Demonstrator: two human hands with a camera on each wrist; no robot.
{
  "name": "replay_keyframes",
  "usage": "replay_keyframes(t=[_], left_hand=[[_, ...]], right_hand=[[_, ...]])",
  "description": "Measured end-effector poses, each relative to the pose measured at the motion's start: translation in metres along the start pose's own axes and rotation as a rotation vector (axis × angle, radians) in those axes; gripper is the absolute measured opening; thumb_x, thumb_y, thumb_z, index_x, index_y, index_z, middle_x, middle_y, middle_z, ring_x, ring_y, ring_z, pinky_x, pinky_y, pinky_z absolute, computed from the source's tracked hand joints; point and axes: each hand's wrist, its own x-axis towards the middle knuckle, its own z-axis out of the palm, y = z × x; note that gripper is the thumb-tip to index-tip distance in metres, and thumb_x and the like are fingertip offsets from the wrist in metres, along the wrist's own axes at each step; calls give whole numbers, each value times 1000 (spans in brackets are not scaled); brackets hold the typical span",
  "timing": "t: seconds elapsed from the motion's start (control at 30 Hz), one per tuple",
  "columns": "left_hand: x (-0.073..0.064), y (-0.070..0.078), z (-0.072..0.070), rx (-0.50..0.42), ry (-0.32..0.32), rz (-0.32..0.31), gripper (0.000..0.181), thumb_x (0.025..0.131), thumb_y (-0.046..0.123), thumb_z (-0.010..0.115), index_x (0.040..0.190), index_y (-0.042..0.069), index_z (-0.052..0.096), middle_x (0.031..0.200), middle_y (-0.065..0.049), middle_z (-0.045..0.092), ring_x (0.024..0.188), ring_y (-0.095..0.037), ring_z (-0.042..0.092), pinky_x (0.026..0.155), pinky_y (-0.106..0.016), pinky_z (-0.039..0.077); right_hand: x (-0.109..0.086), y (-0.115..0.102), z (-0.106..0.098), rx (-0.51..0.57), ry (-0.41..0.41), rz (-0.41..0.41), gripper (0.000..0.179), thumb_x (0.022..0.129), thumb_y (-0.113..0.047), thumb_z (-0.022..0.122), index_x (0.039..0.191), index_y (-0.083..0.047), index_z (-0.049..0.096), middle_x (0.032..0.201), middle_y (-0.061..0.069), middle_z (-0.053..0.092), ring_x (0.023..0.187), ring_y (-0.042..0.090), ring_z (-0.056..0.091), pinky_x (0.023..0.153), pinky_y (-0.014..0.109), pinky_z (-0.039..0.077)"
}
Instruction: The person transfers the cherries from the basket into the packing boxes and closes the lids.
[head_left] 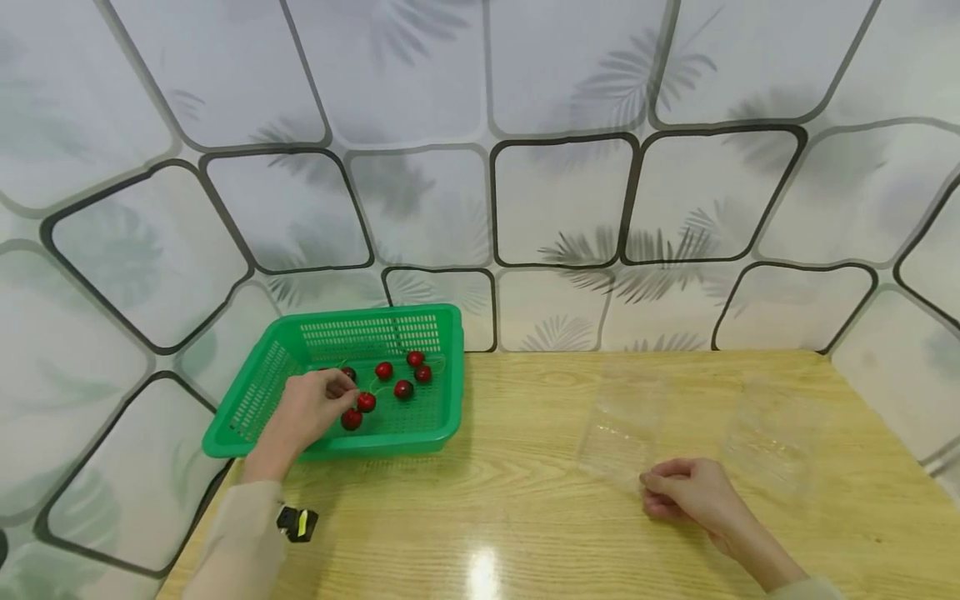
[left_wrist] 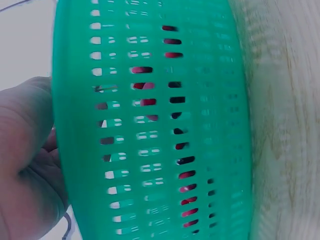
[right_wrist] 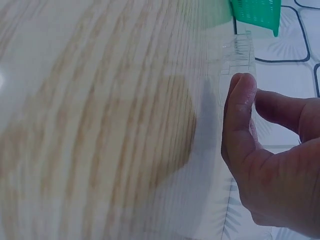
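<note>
A green plastic basket (head_left: 450,400) on the left of the table holds several dark red cherries (head_left: 403,389). My left hand (head_left: 315,408) reaches over its near wall, thumb and fingertips close together right beside a cherry (head_left: 366,402). I cannot tell whether they pinch it or its stem. In the left wrist view, the basket wall (left_wrist: 150,120) hides the fingertips, and red shows through its slots. To the right, my right hand (head_left: 693,500) holds the near corner of a clear plastic box (head_left: 618,429) between thumb and curled fingers. In the right wrist view, the box (right_wrist: 239,55) stands just past the fingertips.
A second clear plastic box (head_left: 772,437) lies farther right on the wooden table (head_left: 517,475). A patterned wall (head_left: 562,200) rises directly behind the table. Black and yellow gear (head_left: 297,523) is strapped at the left wrist.
</note>
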Motion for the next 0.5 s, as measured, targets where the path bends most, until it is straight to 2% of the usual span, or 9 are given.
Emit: replay_keyframes(t=[0.2, 0.33, 0.5], left_hand=[[-7, 9, -3, -20, 88, 26, 12, 99, 19, 67, 101, 10, 75, 92, -6, 76, 85, -23, 72, 72, -43, 59], [-13, 17, -4, -43, 173, 75, 13, 98, 18, 67, 102, 10, 76, 91, -5, 77, 83, -21, 73, 73, -42, 60], [-20, 28, -7, -57, 263, 137, 10, 96, 15, 69, 99, 12, 77, 87, -2, 77, 77, -16, 72, 69, -33, 60]], right_hand=[[1, 1, 2, -13, -31, -14, 24, 99, -3, 64, 112, 17, 59, 86, 10, 72, 74, 13, 72, 68, 26, 62], [0, 2, 3, -19, -52, -17, 24, 99, -2, 63, 113, 17, 58, 89, 12, 72, 75, 15, 73, 69, 26, 62], [-1, 1, 5, -15, -58, -12, 24, 98, -1, 63, 113, 17, 58, 91, 13, 72, 76, 15, 73, 69, 26, 62]])
